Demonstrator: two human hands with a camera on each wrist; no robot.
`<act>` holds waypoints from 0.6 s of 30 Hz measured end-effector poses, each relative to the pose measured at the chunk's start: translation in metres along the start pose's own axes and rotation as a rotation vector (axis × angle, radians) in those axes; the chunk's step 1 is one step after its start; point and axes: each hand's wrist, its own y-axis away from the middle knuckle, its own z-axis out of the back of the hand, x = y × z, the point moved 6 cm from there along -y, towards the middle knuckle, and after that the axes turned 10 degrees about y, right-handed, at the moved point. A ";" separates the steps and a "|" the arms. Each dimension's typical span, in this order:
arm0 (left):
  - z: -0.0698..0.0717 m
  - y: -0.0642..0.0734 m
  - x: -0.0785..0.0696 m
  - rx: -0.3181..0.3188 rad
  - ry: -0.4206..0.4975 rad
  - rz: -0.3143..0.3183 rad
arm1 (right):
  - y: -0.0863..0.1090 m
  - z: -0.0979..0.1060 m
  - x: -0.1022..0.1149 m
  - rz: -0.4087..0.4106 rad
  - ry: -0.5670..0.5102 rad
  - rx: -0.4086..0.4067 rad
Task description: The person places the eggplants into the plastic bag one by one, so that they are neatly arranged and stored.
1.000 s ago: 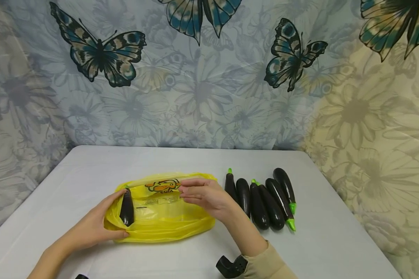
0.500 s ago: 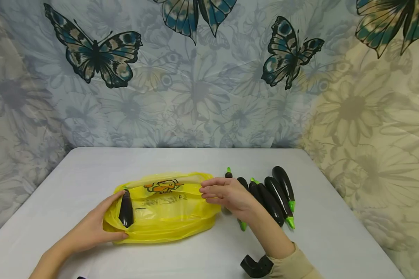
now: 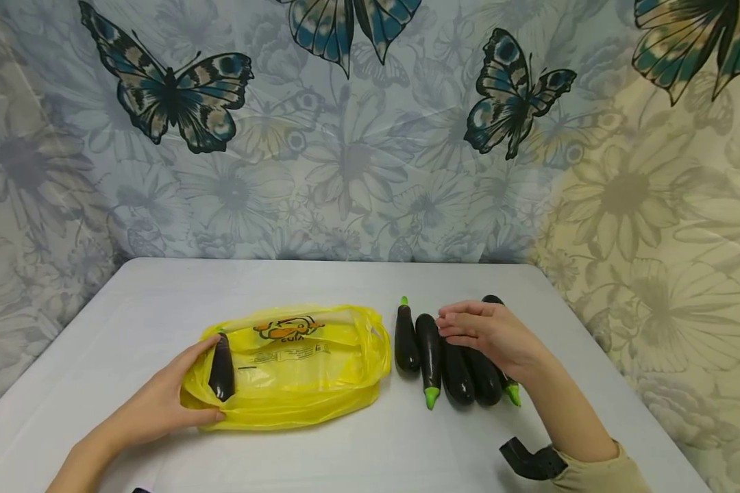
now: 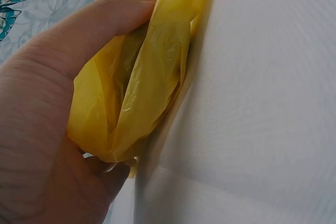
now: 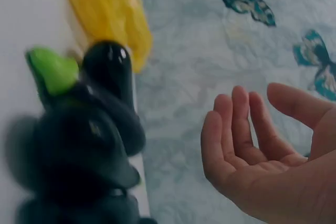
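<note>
A yellow plastic bag with an orange print lies on the white table. At its left end my left hand grips the bag's edge, thumb at the near side and fingers at the far side. One eggplant, dark and glossy, shows at that end between thumb and fingers. In the left wrist view the bag's folds bunch within the left hand. My right hand holds nothing, its fingers loosely bent over a row of eggplants with green stems. It partly covers the right-hand ones.
The white table ends at the back against a hanging cloth printed with flowers and butterflies. A black wrist device sits at the right cuff. The row of eggplants lies close to the bag's right end.
My right hand has moved right, off the yellow bag and over to the eggplants at the right of the row. The left hand and the bag stay nearly where they were.
</note>
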 end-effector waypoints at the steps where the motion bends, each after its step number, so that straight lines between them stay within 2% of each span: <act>1: 0.000 0.000 0.000 0.001 0.001 0.001 | 0.002 0.008 0.001 0.007 -0.003 -0.009; 8: -0.002 0.000 0.002 0.008 0.009 0.010 | 0.016 0.062 -0.005 0.089 -0.073 -0.017; 13: -0.003 -0.001 0.004 0.013 0.002 0.012 | 0.022 0.093 -0.018 0.091 -0.091 -0.003; 18: 0.000 -0.001 0.002 0.012 -0.013 0.011 | 0.021 0.120 -0.029 0.091 -0.069 -0.031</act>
